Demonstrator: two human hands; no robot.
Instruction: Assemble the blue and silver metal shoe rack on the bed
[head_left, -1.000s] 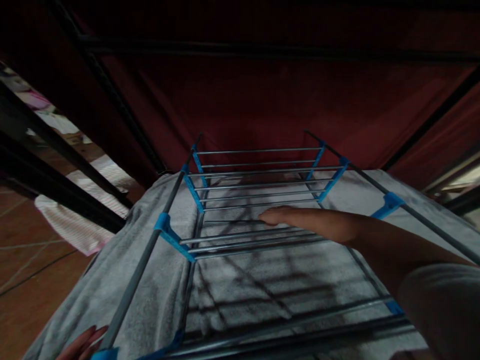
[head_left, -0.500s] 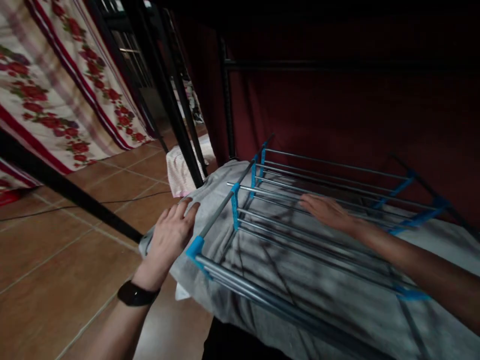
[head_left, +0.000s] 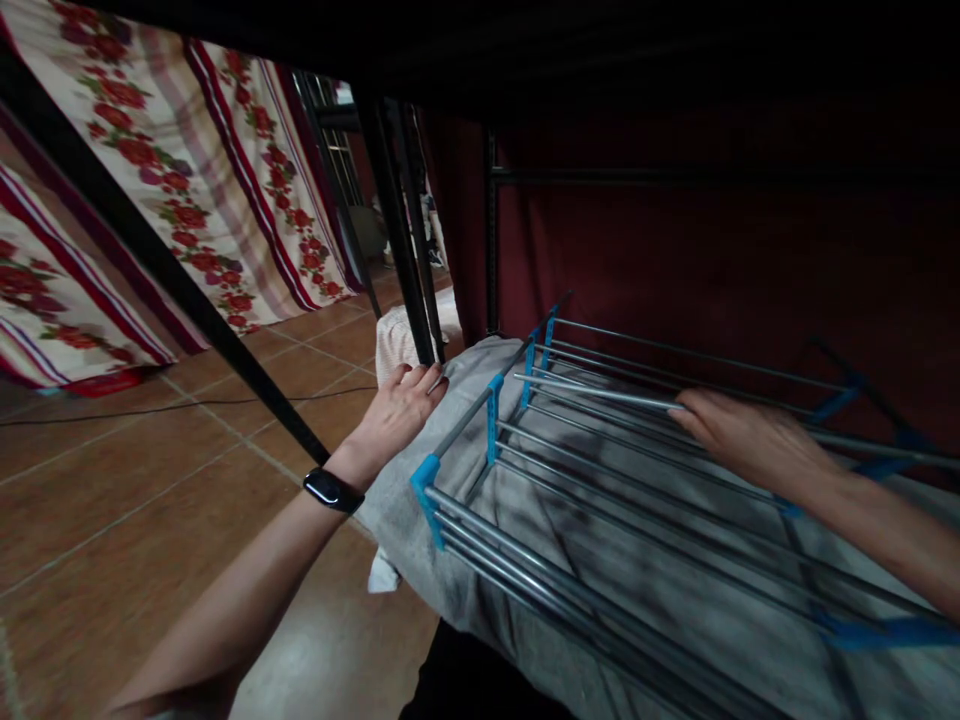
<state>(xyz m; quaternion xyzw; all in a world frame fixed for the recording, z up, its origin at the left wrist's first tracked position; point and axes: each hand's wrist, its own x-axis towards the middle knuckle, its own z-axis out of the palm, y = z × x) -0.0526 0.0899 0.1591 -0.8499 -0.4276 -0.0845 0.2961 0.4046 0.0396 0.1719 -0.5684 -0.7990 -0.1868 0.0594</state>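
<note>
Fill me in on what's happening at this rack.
A person is bent over a metal drying rack with blue joints, where a grey towel lies spread beneath the upper rails. The left hand, with a black band on its wrist, rests on the towel's edge at the rack's left side. The right hand lies over the rails further in. A flowered cloth hangs behind, above a tiled floor.
</note>
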